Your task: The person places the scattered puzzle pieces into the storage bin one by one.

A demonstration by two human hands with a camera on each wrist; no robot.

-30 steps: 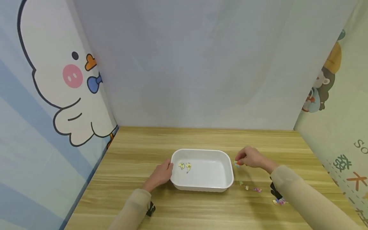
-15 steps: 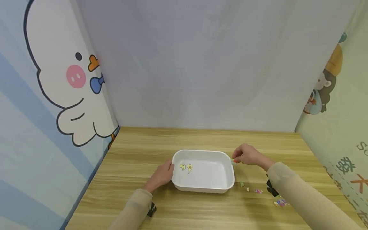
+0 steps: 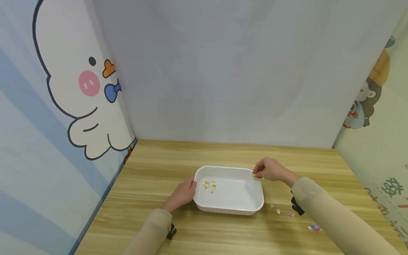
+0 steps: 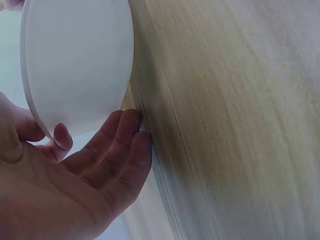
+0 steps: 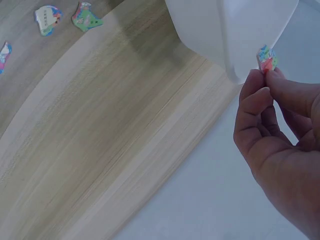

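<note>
A white rectangular tray (image 3: pixel 228 211) stands on the wooden table, with two yellow pieces (image 3: pixel 205 184) (image 3: pixel 213 186) lying in its left part. At the tray's left wall, my left hand (image 3: pixel 180 194) grips the rim; in the left wrist view the thumb of that hand (image 4: pixel 75 185) is at the rim and several fingers lie against the outside. My right hand (image 3: pixel 272 170) pinches a small red, green and blue piece (image 3: pixel 256 176) over the tray's back right corner. The right wrist view shows this piece (image 5: pixel 267 58) between thumb and fingertips of the hand (image 5: pixel 285 130).
Right of the tray on the table (image 3: pixel 153 163) lie a green piece (image 3: pixel 271 205), a pale piece (image 3: pixel 278 211), a pink-purple piece (image 3: pixel 290 214) and a small colourful cluster (image 3: pixel 315 228) near my right forearm. A grey-white curtain (image 3: pixel 229 78) hangs behind the table; printed cloths flank it.
My right hand has moved left with the pinched piece, from beside the tray to over its back right corner. My left hand keeps its grip on the rim. The head view has shifted slightly.
</note>
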